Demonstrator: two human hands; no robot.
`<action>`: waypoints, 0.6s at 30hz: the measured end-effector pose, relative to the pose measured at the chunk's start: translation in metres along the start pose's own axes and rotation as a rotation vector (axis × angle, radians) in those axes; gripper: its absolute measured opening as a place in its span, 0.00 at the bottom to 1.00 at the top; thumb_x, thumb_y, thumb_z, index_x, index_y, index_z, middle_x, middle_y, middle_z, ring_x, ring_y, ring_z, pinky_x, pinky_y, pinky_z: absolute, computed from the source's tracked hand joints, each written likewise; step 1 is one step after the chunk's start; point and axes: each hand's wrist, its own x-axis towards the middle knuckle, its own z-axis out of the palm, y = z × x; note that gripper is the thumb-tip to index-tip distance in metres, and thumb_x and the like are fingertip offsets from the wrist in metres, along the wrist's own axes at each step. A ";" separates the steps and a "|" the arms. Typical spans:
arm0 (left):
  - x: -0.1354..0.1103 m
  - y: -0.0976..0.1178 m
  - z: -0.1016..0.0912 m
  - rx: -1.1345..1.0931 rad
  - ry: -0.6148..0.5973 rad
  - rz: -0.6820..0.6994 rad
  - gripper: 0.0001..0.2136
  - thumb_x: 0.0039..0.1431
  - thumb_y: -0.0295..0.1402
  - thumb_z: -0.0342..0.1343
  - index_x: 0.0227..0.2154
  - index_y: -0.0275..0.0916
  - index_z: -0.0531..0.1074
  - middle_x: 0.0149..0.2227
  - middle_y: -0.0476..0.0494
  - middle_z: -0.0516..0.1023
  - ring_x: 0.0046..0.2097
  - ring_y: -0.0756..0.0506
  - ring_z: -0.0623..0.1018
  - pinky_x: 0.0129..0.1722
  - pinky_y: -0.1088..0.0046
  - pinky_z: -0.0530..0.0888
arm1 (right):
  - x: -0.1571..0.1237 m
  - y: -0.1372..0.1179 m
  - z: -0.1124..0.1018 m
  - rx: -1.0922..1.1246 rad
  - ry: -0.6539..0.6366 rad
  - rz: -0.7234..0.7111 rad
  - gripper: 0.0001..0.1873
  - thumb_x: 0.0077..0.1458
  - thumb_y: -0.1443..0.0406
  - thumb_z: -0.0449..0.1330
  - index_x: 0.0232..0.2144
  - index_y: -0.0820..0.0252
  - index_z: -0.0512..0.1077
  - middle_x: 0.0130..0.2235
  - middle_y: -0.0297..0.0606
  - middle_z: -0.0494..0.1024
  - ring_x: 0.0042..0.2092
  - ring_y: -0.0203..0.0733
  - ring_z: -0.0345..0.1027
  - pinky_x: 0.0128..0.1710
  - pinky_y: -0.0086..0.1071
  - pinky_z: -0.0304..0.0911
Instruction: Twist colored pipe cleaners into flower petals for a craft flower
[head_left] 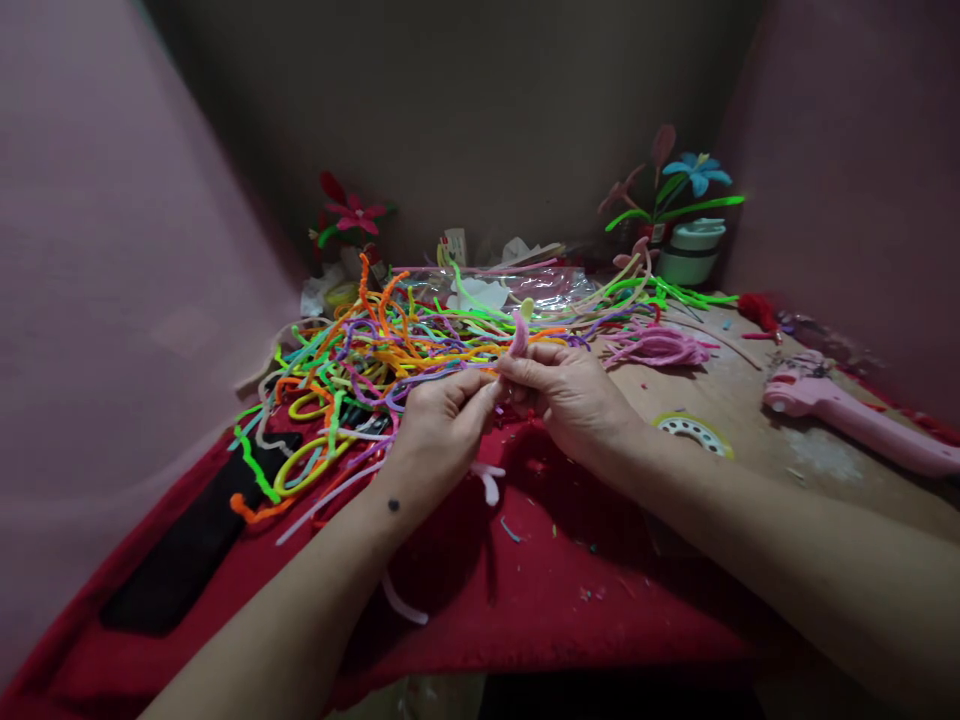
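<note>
My left hand [442, 425] and my right hand [574, 400] meet above the front middle of the table, thumbs and fingers pinched close together. Between their fingertips is a small pink pipe cleaner piece [519, 335], its curved fuzzy end standing up. A pale yellow tip [527, 308] shows just behind it. Fingers cover the lower part of the piece. Below the hands a white pipe cleaner [490, 482] with a forked end shows; whether it joins the held piece I cannot tell. Behind my left hand spreads a tangled pile of multicoloured pipe cleaners [360, 345].
A red cloth [600, 620] covers the table's front. To the right are a tape roll [694, 432], a pink long-handled tool [847, 405] and a pink pipe cleaner bundle [664, 347]. A black flat object [180, 560] lies left. Behind stand a blue flower [697, 173] and a pale container [690, 250].
</note>
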 end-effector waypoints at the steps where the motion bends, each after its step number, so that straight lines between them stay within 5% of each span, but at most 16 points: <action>1: -0.001 -0.002 0.002 0.086 0.016 0.063 0.10 0.55 0.31 0.51 0.20 0.36 0.69 0.18 0.52 0.64 0.21 0.54 0.61 0.24 0.78 0.59 | 0.001 0.000 -0.001 0.002 0.019 -0.004 0.10 0.41 0.65 0.66 0.20 0.63 0.68 0.18 0.28 0.65 0.20 0.28 0.55 0.21 0.26 0.50; 4: -0.001 -0.004 0.004 0.163 0.026 0.115 0.08 0.53 0.30 0.52 0.20 0.36 0.69 0.19 0.51 0.66 0.23 0.54 0.63 0.26 0.78 0.60 | 0.002 0.001 -0.002 0.010 0.027 -0.006 0.10 0.41 0.64 0.66 0.20 0.62 0.67 0.18 0.28 0.65 0.20 0.28 0.55 0.20 0.26 0.50; 11: 0.002 0.003 -0.006 -0.316 -0.082 -0.224 0.14 0.54 0.36 0.52 0.17 0.35 0.63 0.14 0.54 0.60 0.16 0.56 0.56 0.16 0.79 0.52 | 0.001 0.000 -0.002 0.007 -0.135 0.005 0.12 0.44 0.63 0.64 0.18 0.63 0.67 0.18 0.29 0.66 0.20 0.29 0.56 0.21 0.27 0.51; 18: 0.002 0.002 -0.005 -0.245 -0.137 -0.237 0.15 0.55 0.36 0.51 0.15 0.36 0.61 0.13 0.54 0.60 0.16 0.55 0.58 0.15 0.79 0.54 | 0.000 0.001 -0.001 -0.007 -0.045 0.005 0.13 0.42 0.65 0.65 0.16 0.62 0.64 0.16 0.28 0.65 0.19 0.29 0.56 0.20 0.27 0.50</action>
